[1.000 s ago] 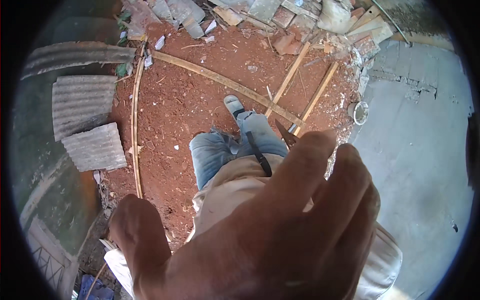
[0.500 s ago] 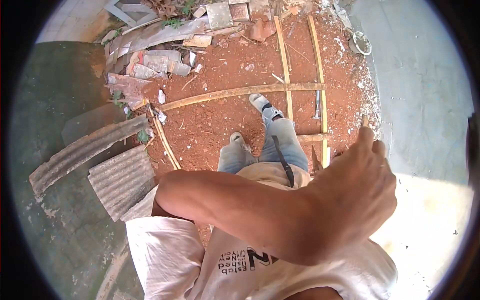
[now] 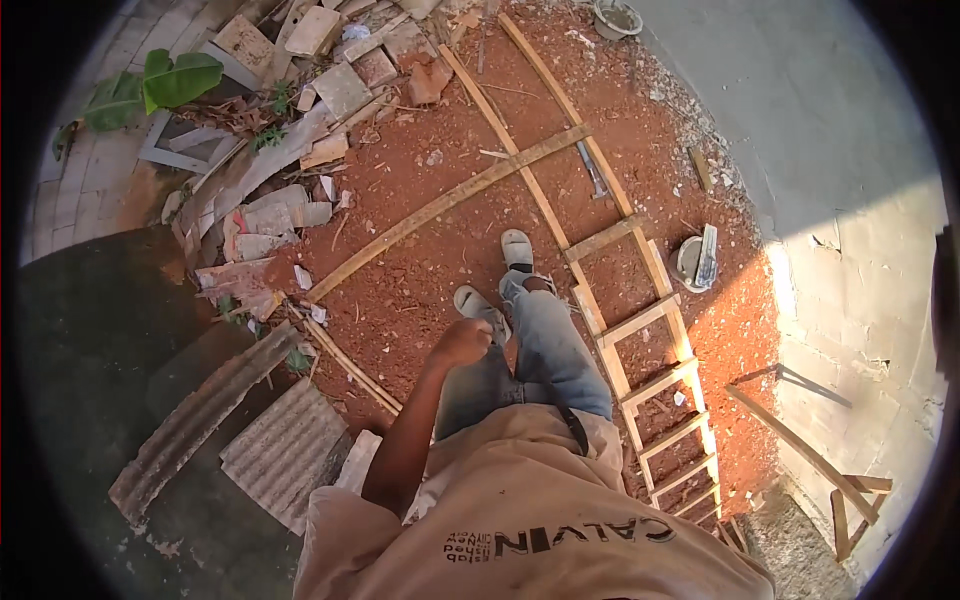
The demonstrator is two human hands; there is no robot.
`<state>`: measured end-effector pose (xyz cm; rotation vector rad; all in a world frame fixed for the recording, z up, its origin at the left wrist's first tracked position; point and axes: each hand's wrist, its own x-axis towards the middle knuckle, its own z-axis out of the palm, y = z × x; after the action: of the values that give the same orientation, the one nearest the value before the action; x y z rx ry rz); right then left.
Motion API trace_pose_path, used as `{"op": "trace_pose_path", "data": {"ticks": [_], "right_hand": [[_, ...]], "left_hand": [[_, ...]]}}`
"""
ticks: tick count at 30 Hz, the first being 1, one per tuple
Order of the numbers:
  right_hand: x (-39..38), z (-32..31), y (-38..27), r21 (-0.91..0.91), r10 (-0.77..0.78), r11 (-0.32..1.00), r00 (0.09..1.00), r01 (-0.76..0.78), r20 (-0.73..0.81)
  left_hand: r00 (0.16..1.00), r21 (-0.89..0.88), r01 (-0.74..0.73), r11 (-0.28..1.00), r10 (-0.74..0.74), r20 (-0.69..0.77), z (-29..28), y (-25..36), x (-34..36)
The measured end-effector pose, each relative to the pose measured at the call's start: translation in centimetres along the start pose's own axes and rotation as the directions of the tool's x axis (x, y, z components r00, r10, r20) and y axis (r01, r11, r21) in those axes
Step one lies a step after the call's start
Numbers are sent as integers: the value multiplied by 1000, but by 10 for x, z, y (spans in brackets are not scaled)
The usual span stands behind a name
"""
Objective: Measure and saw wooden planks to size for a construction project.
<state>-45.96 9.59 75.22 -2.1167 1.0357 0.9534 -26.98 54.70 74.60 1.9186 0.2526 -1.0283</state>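
My left hand (image 3: 463, 342) hangs in front of my left thigh, its fingers curled into a loose fist. Whatever they may hold is hidden. My right hand is out of the picture. On the red soil to the right of my legs lies a ladder-like wooden frame (image 3: 634, 321), two long rails with several short crosspieces. A longer wooden batten (image 3: 430, 219) crosses its far part and reaches left past my feet. Beside the right rail, just below that batten, a hammer (image 3: 591, 170) lies inside the frame.
A bucket (image 3: 688, 262) with a flat tool (image 3: 707, 256) across it stands right of the frame; another bucket (image 3: 617, 18) is farther off. Rubble and broken tiles (image 3: 342, 91) are heaped far left. Corrugated sheets (image 3: 282, 450) lie left. Nailed wooden pieces (image 3: 815, 455) rest at the right.
My left arm, which reached across my body to the right, has swung back left and lowered. The view has turned, showing more of the frame and the right side.
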Motion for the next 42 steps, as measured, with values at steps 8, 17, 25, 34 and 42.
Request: {"op": "trace_pose_path", "data": {"ticks": [8, 17, 25, 34, 42], "right_hand": [[54, -27, -93, 393, -128, 909, 990, 140, -56], [267, 61, -251, 325, -468, 830, 883, 453, -36], [422, 196, -272, 311, -588, 772, 808, 555, 17], [534, 217, -326, 323, -707, 670, 707, 669, 3], [632, 282, -306, 346, -726, 603, 674, 719, -135]], "left_hand": [[958, -117, 270, 956, -279, -70, 8, -102, 53], [915, -212, 268, 940, -317, -250, 50, -263, 304], [962, 239, -123, 963, 175, -211, 62, -283, 554], [574, 409, -45, 912, 359, -736, 4, -228, 746], [851, 309, 231, 922, -38, -524, -23, -199, 831]]}}
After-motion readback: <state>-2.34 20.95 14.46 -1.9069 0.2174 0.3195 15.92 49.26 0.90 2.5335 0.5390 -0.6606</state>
